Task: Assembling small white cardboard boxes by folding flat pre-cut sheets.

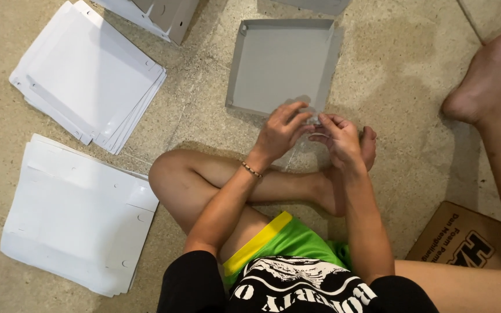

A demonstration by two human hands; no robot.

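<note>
The person sits cross-legged on the floor (389, 87), which puts the work within easy reach. A grey tray (282, 64), folded up with raised sides, lies flat just ahead of the shins. The left hand (282, 130) and right hand (338, 138) meet at its near edge, fingers pinched narrow around a small clear item, too small to identify; both hands are needed to work it. Two stacks of flat white sheets (88, 75) (79, 217) lie to the left, sorted within arm's reach. A brown cardboard box (465, 240) sits at the right, beside the outstretched leg.
</note>
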